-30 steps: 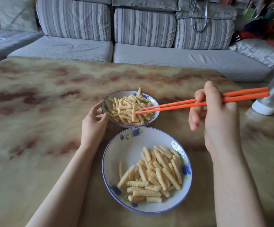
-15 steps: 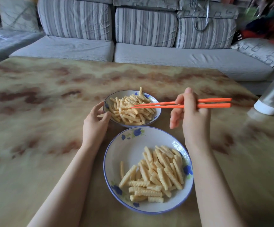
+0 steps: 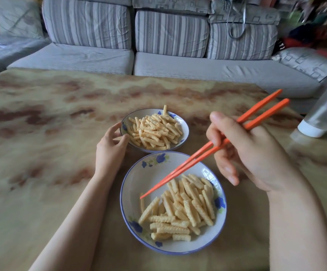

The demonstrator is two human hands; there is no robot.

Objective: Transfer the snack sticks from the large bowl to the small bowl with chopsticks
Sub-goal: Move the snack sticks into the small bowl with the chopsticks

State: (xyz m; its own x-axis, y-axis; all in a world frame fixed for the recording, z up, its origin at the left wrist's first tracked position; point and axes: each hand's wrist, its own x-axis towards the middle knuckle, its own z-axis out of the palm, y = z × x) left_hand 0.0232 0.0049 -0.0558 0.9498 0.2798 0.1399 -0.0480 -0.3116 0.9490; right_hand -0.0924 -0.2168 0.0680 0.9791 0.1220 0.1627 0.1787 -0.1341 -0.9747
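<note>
Hands: right hand (image 3: pixel 256 157) grips orange chopsticks (image 3: pixel 197 161), whose tips are closed, empty and poised over the large bowl (image 3: pixel 139 182). Snack sticks (image 3: pixel 186 208) lie heaped at 4 o'clock from the tips, many with long axes running 11-to-5, and the right hand is nearer. Left hand (image 3: pixel 109 149) clasps the 9 o'clock rim of the small bowl (image 3: pixel 186 128), which sits at 12 o'clock of the large bowl. No legible writing.

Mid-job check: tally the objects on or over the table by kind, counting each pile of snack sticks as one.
Bowls: 2, the large bowl and the small bowl
Snack stick piles: 2, one per bowl
Orange chopsticks: 2, held in the right hand
Bottle: 1
Total: 7
</note>
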